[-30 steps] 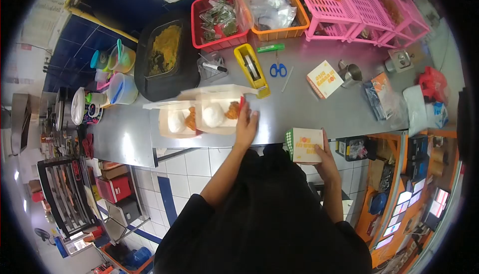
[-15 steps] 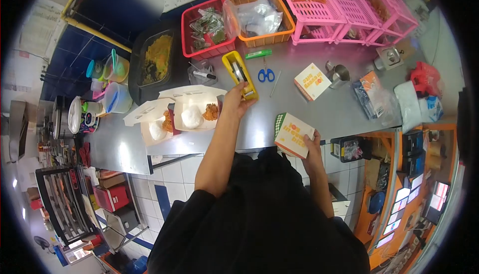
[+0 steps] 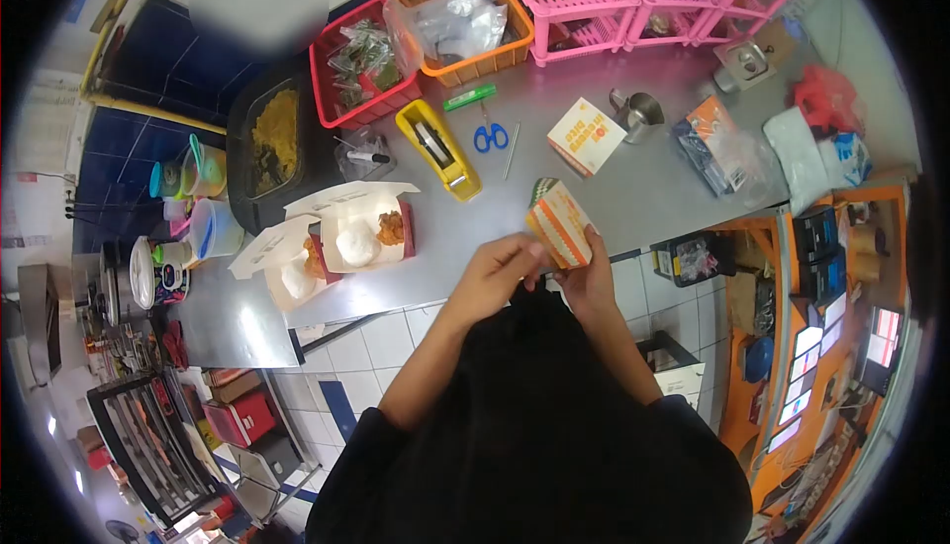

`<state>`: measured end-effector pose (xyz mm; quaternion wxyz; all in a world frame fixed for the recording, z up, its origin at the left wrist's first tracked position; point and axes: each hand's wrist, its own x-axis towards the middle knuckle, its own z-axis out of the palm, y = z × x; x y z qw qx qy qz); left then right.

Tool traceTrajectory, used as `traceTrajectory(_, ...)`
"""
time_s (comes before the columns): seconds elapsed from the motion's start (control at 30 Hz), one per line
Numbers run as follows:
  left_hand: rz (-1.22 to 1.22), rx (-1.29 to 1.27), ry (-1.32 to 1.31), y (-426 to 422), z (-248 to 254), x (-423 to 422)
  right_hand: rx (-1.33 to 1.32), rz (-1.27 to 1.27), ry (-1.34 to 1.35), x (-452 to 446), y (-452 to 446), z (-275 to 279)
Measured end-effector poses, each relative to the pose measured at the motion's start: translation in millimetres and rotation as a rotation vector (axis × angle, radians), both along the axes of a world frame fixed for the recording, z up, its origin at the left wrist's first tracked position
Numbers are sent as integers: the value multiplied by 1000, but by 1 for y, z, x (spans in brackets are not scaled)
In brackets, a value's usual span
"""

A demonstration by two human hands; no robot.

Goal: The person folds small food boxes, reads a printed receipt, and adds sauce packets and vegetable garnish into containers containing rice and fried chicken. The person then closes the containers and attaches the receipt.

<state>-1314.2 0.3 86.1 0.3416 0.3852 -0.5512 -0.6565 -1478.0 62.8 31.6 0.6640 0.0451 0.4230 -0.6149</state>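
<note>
A closed printed box (image 3: 562, 225), white, orange and green, is tilted up at the counter's front edge. My right hand (image 3: 594, 282) grips it from the right and below. My left hand (image 3: 503, 272) is at the box's lower left side with its fingers pinched together; anything between the fingertips is too small to make out. Left of my hands stand two open boxes, each with white rice and a fried piece: the nearer one (image 3: 406, 237) and one (image 3: 282, 292) at its left. A yellow tape dispenser (image 3: 440, 151) lies behind them.
Blue scissors (image 3: 490, 138), a green marker (image 3: 469, 98), another closed box (image 3: 586, 138) and a metal cup (image 3: 638, 114) are on the counter. Behind stand a red basket (image 3: 368, 108), an orange basket (image 3: 480, 67) and pink racks (image 3: 584, 0). A black tray (image 3: 237, 153) sits left.
My left hand has gone from the tape dispenser to the box in my right hand. That box has been turned and tilted up. The whole view has shifted.
</note>
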Motion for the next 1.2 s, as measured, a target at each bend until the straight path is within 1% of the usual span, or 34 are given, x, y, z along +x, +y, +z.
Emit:
traceTrajectory(0.07, -123, 50, -376, 3, 7, -8, 14, -6, -10, 8, -1, 6)
traceTrajectory(0.1, -119, 50, -380, 4, 8, -7, 26, -15, -19, 10, 0, 8)
traceTrajectory(0.17, -99, -10, -624, 3, 10, -6, 37, -11, -15, 11, 1, 8)
traceTrajectory(0.2, -114, -10, -630, 3, 14, -4, 58, -12, -8, 13, 4, 8)
traceTrajectory(0.27, -123, -21, -762, 8, 24, -2, 45, 12, -67, 12, 13, 14)
traceTrajectory(0.3, -131, -23, -761, 10, 16, 2, 15, 44, -120, 11, 15, 16)
traceTrajectory(0.33, -146, -67, -524, 14, -2, 10, 14, 36, -119, 9, 18, 13)
traceTrajectory(0.37, -159, -109, -286, 16, -18, 17, 3, 115, -271, 5, 23, 6)
traceTrajectory(0.4, -167, -114, -283, 15, -30, 23, -10, 196, -422, 3, 28, 3)
traceTrajectory(0.47, -41, -268, -423, 13, -45, 32, 21, 160, -463, 2, 35, 19)
traceTrajectory(0.5, -36, -280, -420, 13, -41, 32, 54, 132, -507, 2, 36, 25)
traceTrajectory(0.53, 252, -224, -407, 14, -37, 31, 42, 139, -503, 4, 37, 26)
traceTrajectory(0.57, 542, -163, -385, 15, -32, 30, -8, 106, -252, 7, 38, 25)
traceTrajectory(0.6, 620, -176, -280, 16, -23, 28, -59, 74, -2, 11, 41, 23)
traceTrajectory(0.63, 640, -184, -274, 20, -21, 28, -115, 44, 247, 15, 42, 19)
traceTrajectory(0.67, 377, -489, -479, 27, -19, 28, -193, 6, 369, 22, 45, 0)
traceTrajectory(0.7, 198, -418, -558, 29, -9, 27, -214, 43, 366, 23, 48, -2)
traceTrajectory(0.73, 12, -356, -636, 31, 4, 25, -213, 86, 436, 20, 51, -5)
traceTrajectory(0.77, -60, 57, -544, 32, 20, 26, -221, 139, 503, 18, 55, -8)
traceTrajectory(0.83, -154, 220, -430, 33, -7, 40, -322, 182, 657, 16, 58, -26)
traceTrajectory(0.9, -163, 473, -423, 36, 2, 52, -339, 311, 759, 11, 55, -37)
traceTrajectory(0.97, -287, 284, -760, 55, -97, 67, -391, 429, 1030, 2, 41, -53)
traceTrajectory(1.0, -191, 298, -756, 67, -91, 77, -322, 380, 1061, -11, 33, -76)
traceTrajectory(1.03, -147, 229, -831, 78, -76, 84, -248, 323, 1096, -15, 25, -94)
traceTrajectory(1.07, -110, 163, -909, 88, -63, 92, -63, 282, 1012, -8, 22, -80)
traceTrajectory(1.1, -32, 174, -904, 97, -54, 102, -19, 298, 1153, -6, 23, -80)
traceTrajectory(1.13, -69, 231, -866, 104, -47, 117, 35, 313, 1292, -4, 24, -82)
traceTrajectory(1.17, -98, 283, -824, 111, -45, 135, -86, 360, 1651, 1, 17, -99)
traceTrajectory(1.2, -8, 291, -820, 122, -52, 157, -191, 442, 1650, 39, 14, -69)
